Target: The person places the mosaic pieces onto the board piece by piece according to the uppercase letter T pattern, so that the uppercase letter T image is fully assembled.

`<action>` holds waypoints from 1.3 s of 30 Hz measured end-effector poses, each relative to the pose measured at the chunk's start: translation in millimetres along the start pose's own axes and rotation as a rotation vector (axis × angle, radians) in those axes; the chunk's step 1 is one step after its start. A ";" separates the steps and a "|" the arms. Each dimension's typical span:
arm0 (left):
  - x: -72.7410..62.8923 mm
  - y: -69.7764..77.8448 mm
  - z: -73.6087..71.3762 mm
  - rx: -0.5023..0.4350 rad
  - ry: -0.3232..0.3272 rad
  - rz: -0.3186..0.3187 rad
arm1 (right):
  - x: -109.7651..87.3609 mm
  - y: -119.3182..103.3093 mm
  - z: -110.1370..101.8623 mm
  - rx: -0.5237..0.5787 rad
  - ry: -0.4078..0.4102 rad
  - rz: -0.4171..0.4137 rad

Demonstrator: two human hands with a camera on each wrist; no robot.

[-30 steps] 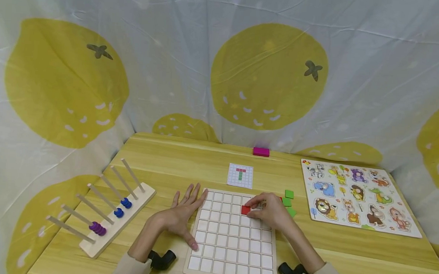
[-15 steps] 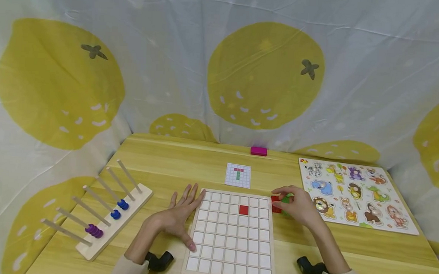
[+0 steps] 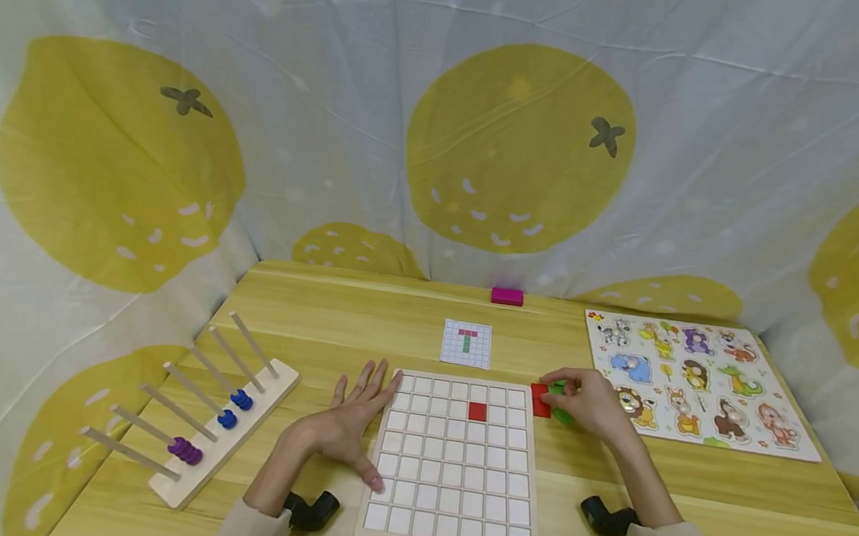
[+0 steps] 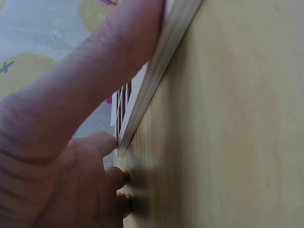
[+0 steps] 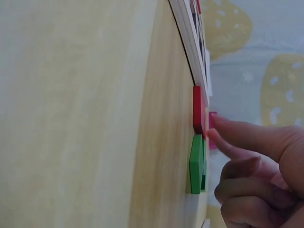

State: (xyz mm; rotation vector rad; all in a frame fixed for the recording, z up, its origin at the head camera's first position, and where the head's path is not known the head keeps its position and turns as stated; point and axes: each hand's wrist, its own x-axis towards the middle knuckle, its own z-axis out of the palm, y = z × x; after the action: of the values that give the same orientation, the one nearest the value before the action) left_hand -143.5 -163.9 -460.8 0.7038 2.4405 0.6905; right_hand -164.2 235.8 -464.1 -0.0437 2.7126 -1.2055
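In the head view a square wooden grid board [image 3: 442,467] lies in the middle of the table. One red tile [image 3: 477,411] sits in a cell of its upper part. My left hand [image 3: 341,429] rests along the board's left edge, fingers spread and thumb on the frame. Beyond the board's right edge, my right hand [image 3: 584,402] hovers over red tiles [image 3: 540,405] and green tiles [image 3: 560,410]. In the right wrist view its thumb and forefinger reach to a red tile [image 5: 197,110] lying flat, beside a green tile [image 5: 195,164]. Whether they touch it is unclear.
A pattern card [image 3: 466,344] with a red and green T lies behind the board, near a magenta block [image 3: 506,296]. At left stands a peg stand [image 3: 224,439] with blue and purple beads. An animal puzzle board [image 3: 700,385] lies at right.
My right hand let go of the red tile in the grid and moved right to the loose tiles. It has barely shifted over the last half second. My left hand stayed on the board.
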 end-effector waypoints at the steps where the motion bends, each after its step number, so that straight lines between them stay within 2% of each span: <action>1: 0.1 0.1 0.1 0.000 0.000 -0.001 | 0.6 -0.1 0.4 0.002 0.003 0.015; 6: 0.1 0.7 0.3 0.002 0.002 -0.005 | 1.9 -2.6 1.5 0.027 0.010 0.078; 16: -0.6 -0.1 1.8 -0.003 0.003 -0.010 | 7.5 1.0 1.8 0.106 0.002 0.118; 22: -0.8 0.6 0.8 -0.005 0.003 -0.008 | 11.1 1.6 1.6 0.110 0.012 0.104; 27: -1.3 1.3 -0.9 -0.008 -0.001 -0.004 | 10.7 1.1 -0.4 0.106 -0.012 0.091; 39: 0.2 1.0 0.1 -0.004 -0.001 -0.005 | 11.5 -0.6 0.1 0.057 -0.016 0.054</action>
State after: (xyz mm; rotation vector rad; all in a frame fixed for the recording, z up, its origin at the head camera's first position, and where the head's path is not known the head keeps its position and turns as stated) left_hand -143.3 -163.0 -460.4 0.6965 2.4389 0.6926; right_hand -175.6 234.2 -465.4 0.0269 2.6458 -1.2611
